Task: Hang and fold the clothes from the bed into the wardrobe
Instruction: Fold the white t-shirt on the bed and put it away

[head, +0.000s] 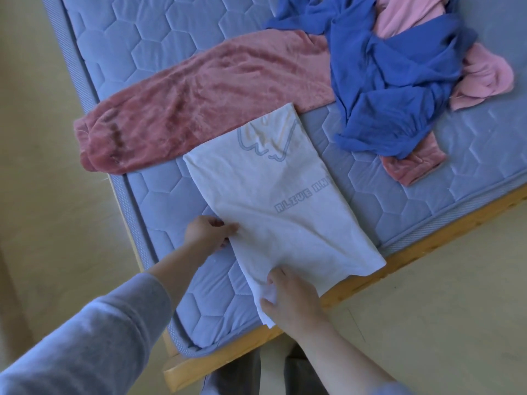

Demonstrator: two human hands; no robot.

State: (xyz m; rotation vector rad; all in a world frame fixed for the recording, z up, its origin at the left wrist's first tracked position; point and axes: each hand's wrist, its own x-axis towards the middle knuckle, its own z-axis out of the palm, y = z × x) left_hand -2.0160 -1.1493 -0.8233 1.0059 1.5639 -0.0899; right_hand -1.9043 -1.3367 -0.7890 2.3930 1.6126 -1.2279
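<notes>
A grey sleeve (pixel 85 337) reaches in from the near left. Along the mattress's (pixel 142 38) left edge lies a dusty-pink plush garment (pixel 199 109), stretched out flat, its cuff at that edge. The left hand (pixel 206 233) pinches the left side of a white printed T-shirt (pixel 271 209). The shirt is folded into a long strip by the near corner, its far end overlapping the plush garment. The right hand (pixel 291 300) grips the shirt's near end at the wooden bed frame (pixel 427 242). Further right a crumpled blue garment (pixel 399 81) lies over a light pink one (pixel 484 78).
</notes>
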